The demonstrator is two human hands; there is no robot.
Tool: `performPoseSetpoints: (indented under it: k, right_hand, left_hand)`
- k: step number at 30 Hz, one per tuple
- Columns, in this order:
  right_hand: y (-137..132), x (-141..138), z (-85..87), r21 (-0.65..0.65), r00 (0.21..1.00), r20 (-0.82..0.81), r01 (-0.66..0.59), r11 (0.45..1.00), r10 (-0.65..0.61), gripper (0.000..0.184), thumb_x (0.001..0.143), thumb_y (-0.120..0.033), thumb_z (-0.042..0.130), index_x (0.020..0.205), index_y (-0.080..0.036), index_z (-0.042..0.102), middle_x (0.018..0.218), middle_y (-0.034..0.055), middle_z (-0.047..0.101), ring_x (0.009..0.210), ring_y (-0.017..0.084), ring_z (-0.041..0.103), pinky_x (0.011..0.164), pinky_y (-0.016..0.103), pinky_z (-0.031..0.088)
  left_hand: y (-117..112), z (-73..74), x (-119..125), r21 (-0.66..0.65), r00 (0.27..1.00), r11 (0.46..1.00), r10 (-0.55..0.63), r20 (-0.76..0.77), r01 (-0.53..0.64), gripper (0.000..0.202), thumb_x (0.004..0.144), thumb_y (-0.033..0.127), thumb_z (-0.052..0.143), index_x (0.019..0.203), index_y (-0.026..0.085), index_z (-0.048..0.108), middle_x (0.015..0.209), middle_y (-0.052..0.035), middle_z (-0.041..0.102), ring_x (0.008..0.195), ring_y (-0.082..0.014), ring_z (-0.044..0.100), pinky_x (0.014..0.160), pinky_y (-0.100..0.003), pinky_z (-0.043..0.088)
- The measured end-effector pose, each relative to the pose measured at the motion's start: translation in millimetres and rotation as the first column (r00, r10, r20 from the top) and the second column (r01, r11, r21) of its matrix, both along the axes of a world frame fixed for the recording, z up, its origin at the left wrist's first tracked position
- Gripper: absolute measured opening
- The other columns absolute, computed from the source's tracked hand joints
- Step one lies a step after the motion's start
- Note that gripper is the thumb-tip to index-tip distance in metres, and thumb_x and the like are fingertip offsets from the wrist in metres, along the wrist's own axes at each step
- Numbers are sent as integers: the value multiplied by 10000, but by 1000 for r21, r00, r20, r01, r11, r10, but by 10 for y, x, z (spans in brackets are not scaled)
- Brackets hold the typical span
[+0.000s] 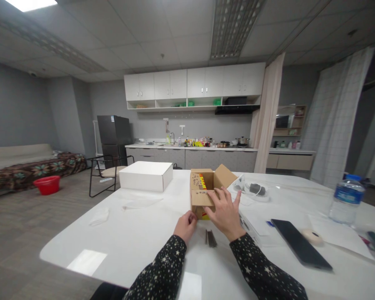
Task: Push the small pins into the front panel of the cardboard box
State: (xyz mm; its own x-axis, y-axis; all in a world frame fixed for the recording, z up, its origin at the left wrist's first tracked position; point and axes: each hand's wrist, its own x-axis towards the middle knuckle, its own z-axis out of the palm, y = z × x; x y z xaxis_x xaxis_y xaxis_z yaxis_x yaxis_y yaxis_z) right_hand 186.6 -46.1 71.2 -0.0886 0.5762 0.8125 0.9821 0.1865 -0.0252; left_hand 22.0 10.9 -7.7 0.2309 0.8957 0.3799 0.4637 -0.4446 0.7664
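A small open cardboard box [196,199] with yellow and red print stands on the white table, its flaps folded outward. Small dark specks or pieces show on its left and front flaps, too small to name. My right hand [225,211] lies with fingers spread over the front flap and the box's right front side. By the lower left front corner, my left hand [186,226] is closed with fingertips pinched; whatever is in them is hidden. Between my wrists lies a little bunch of thin dark rods [211,238], like nails or screws, with one slightly apart.
A white box [146,176] sits at the back left of the table [118,246]. To the right are a white device with a grey pad [256,190], a black phone [301,243], a round beige object [311,236] and a water bottle [347,201]. Crumpled clear plastic [99,216] lies left.
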Motion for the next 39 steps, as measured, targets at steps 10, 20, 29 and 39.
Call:
performPoseSetpoints:
  k: [10,20,29,39]
  right_hand:
    - [-186,-110,-26,215,957,7,-284,934,289,238,895,-235,510,1100,-222,632,1113,82,675,1115,249,560,1100,526,257]
    - [-193,-263,-312,-228,896,50,-421,878,442,164,905,-184,474,852,-200,628,822,36,655,799,175,610,713,284,442]
    - [-66,-136,-456,-520,942,-125,-329,788,311,233,878,-233,521,1070,-212,651,1065,70,643,1078,223,567,968,317,389]
    - [-63,-125,-559,-665,965,-111,-249,704,236,250,856,-282,514,1040,-184,651,1103,111,642,1051,274,574,899,385,391]
  left_hand:
    - [-20,12,-2,-3,999,1000,-17,32,17,136,816,265,480,742,172,545,608,31,484,604,-129,450,611,-242,337]
    - [-12,-2,0,-20,999,1000,-21,48,22,50,751,206,512,724,169,532,609,32,501,624,-131,453,621,-242,350]
    - [-2,-21,6,22,1000,1000,-2,14,2,132,819,213,452,767,174,566,637,19,533,628,-136,504,629,-239,369]
    - [-4,-24,13,11,1000,1000,-2,29,2,114,805,193,463,755,178,564,641,20,550,621,-131,508,617,-230,379]
